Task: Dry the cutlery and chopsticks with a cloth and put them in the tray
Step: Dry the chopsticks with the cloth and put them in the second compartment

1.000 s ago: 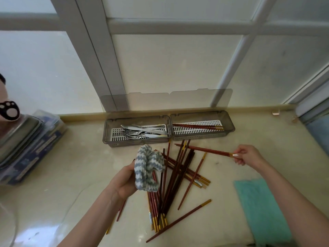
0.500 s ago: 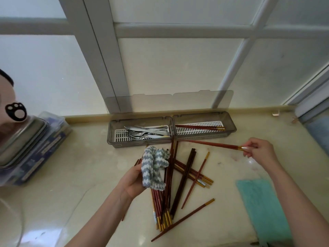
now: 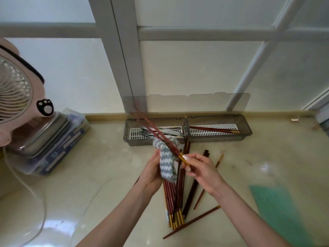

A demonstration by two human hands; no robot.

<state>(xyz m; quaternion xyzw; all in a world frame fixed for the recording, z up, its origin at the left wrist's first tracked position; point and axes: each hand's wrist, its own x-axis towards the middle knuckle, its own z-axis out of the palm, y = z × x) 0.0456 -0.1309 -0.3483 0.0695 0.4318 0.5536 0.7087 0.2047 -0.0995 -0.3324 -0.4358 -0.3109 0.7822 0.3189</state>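
Beige counter, right hand pinching chopsticks, tips up-left across cloth

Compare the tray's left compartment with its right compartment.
The left compartment holds metal cutlery; the right compartment holds red chopsticks. The left compartment is partly hidden behind the cloth and the held chopsticks pinched in the right hand; the right compartment shows nearly whole. Both have grey see-through walls and a white slotted floor.
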